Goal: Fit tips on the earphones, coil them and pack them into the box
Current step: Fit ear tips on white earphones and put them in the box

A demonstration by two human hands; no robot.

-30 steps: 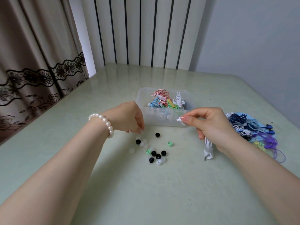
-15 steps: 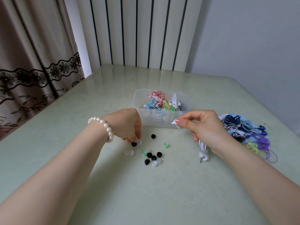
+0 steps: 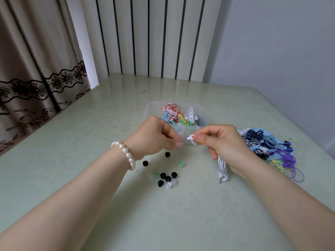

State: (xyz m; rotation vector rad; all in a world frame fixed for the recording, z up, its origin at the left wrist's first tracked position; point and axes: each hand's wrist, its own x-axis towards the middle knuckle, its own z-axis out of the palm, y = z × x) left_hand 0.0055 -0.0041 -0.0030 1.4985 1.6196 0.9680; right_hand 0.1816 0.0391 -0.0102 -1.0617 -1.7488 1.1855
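Left hand (image 3: 155, 134) has lifted off the bench (image 3: 90, 142) since a second ago, when it was down among the loose tips. Thumb and forefinger now pinched together, presumably on a clear tip; too small and pale to confirm. It sits just in front of the box (image 3: 150, 110), fingertips nearly meeting the right hand's.

Right hand (image 3: 226, 142) holds the white earphones (image 3: 222, 169): one earbud (image 3: 190, 139) pinched between thumb and forefinger, nozzle pointing toward the left hand, the bundled cable and plug hanging below the palm, nearer the camera than the box.

Loose tips (image 3: 167, 178), black, white and green, scattered on the bench in front of the box. Box already carries several coiled sets. Pile of unprocessed earphones (image 3: 262, 144) lies right of the box.

Reading: picking is done, fitting is next. Tip must be pushed squarely onto the nozzle; a slippery tip could pop away.
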